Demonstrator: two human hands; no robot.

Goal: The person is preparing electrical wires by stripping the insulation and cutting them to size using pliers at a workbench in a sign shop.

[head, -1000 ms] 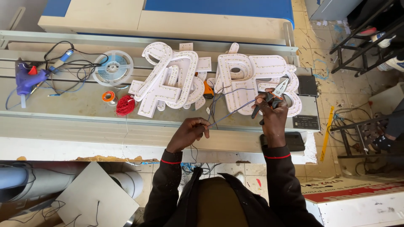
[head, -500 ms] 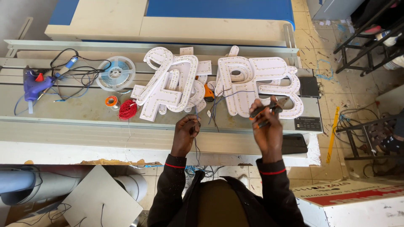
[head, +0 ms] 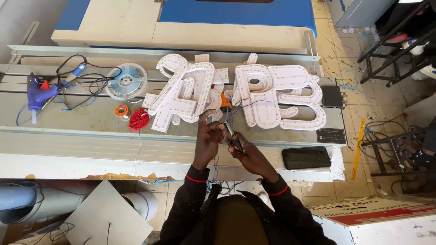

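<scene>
White sign letters (head: 254, 97) on bench | right hand (head: 247, 154) grips pliers (head: 232, 138) (dark handles)

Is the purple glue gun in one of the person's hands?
No, the purple glue gun lies far off on the workbench, while both hands meet around a small tool and wires.

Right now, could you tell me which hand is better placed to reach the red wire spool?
Left, probably. The left hand is nearer the red spool; the right hand holds pliers.
</scene>
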